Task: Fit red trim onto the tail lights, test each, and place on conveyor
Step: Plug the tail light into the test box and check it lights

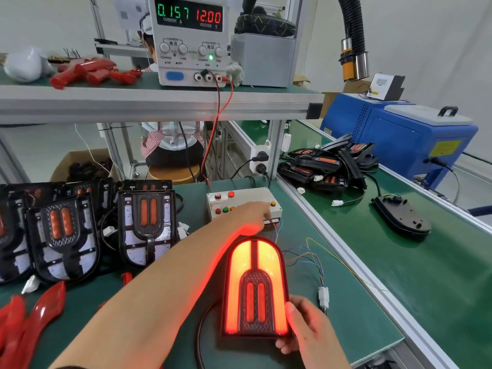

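A: Tail light, arched black housing with red trim [255, 287], where is it?
B: Glowing on the green bench mat [346, 310]. My right hand [306, 326] grips its lower right edge, thumb on the rim.
A: Left?
B: My left hand [255, 214] reaches onto the white button box [243, 202], fingers extended, probably pressing.

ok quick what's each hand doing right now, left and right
Left hand: reaching to the white button box, a finger at its buttons; whether the other fingers are curled cannot be told.
Right hand: gripping the lit tail light by its lower right edge.
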`<move>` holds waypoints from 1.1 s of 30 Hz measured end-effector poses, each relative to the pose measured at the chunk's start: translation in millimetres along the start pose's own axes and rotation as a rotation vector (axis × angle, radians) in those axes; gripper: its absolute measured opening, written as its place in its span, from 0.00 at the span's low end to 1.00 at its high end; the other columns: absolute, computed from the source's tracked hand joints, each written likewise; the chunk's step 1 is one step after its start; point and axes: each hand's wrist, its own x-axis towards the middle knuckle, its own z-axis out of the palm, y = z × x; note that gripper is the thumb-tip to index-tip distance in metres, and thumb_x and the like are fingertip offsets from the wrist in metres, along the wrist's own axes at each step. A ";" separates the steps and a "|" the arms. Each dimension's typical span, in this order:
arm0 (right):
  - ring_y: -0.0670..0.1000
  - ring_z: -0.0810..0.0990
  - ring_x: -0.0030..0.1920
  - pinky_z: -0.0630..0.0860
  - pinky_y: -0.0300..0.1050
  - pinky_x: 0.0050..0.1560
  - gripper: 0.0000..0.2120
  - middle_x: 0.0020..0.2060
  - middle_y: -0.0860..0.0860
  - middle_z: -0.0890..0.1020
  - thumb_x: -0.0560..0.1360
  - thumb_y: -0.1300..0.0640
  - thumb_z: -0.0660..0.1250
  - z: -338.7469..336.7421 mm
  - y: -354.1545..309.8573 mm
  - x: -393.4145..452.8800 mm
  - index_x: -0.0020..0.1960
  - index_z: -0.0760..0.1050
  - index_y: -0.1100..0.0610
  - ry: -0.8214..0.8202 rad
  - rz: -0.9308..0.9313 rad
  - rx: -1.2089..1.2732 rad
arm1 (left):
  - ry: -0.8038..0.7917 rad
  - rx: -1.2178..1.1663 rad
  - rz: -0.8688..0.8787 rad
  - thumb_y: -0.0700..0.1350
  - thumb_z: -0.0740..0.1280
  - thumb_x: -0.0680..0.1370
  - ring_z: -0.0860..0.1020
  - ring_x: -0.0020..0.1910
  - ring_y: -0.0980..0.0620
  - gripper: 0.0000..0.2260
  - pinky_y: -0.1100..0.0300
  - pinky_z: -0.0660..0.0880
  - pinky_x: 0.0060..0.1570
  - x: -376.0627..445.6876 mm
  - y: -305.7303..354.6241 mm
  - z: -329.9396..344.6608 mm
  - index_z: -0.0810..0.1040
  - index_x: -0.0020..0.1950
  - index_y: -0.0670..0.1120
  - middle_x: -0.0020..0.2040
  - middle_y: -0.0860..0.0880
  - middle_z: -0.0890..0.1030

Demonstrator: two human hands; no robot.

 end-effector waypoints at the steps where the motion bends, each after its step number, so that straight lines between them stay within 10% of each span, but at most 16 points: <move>1: 0.57 0.83 0.31 0.81 0.47 0.32 0.07 0.38 0.59 0.86 0.84 0.58 0.60 0.2 -0.2 -0.2 0.58 0.76 0.55 -0.001 0.000 0.005 | 0.000 -0.006 0.002 0.32 0.58 0.81 0.70 0.72 0.42 0.21 0.51 0.68 0.71 1.1 -2.0 1.2 0.74 0.73 0.44 0.76 0.43 0.70; 23: 0.56 0.81 0.29 0.79 0.44 0.29 0.07 0.36 0.59 0.85 0.84 0.60 0.60 1.2 -1.2 -2.5 0.57 0.76 0.58 -0.008 -0.024 0.056 | 0.021 -0.085 0.085 0.29 0.58 0.79 0.74 0.68 0.44 0.22 0.53 0.73 0.62 0.0 -10.4 7.2 0.78 0.67 0.46 0.80 0.47 0.65; 26: 0.56 0.81 0.29 0.79 0.45 0.30 0.07 0.38 0.57 0.86 0.84 0.60 0.60 1.2 -0.5 -3.5 0.57 0.76 0.58 -0.006 -0.032 0.064 | 0.125 -0.314 0.066 0.34 0.56 0.82 0.82 0.47 0.48 0.18 0.59 0.76 0.38 -11.2 -10.1 2.1 0.78 0.66 0.47 0.72 0.45 0.74; 33: 0.55 0.80 0.30 0.79 0.45 0.31 0.08 0.38 0.59 0.85 0.84 0.58 0.60 0.7 4.2 -1.6 0.57 0.77 0.57 -0.011 -0.033 0.067 | 0.214 -0.460 0.041 0.45 0.60 0.85 0.83 0.48 0.56 0.11 0.60 0.77 0.52 -66.4 -26.4 -4.5 0.81 0.60 0.46 0.47 0.52 0.85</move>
